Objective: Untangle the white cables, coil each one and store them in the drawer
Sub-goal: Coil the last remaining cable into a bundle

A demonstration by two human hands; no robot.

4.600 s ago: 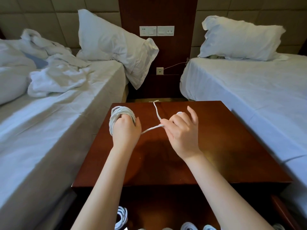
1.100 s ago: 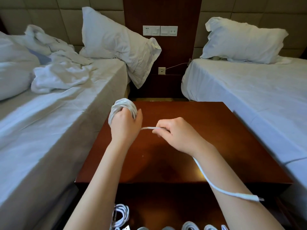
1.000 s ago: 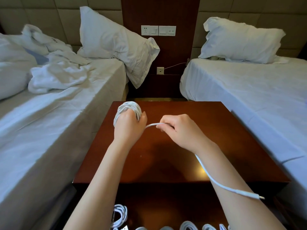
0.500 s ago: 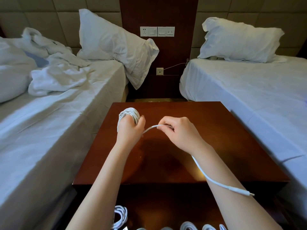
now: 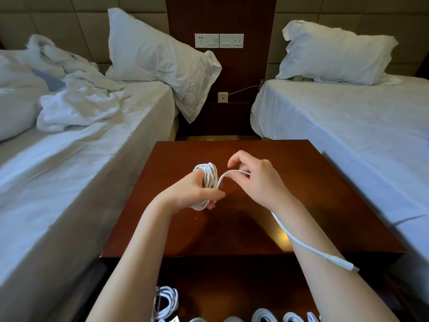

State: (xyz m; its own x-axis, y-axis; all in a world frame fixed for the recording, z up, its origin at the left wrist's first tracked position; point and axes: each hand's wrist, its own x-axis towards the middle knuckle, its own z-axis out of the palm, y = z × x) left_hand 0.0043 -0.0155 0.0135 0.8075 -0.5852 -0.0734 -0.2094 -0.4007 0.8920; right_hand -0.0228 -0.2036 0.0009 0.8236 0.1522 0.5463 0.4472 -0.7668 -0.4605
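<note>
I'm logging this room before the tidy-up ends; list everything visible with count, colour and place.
white cable: one, white, coiled in the left hand over the nightstand, tail through the right hand, plug end by that forearm
stored coils: several, white, in the open drawer, cut off by the frame
nightstand: one, reddish-brown, between the beds
beds: two, white-sheeted, left and right
pillows: two, white, at the bed heads
crumpled linen: one heap, white, left bed
wall plates: three, pale, dark panel behind
left hand: one, grips the coil
right hand: one, pinches the tail
</note>
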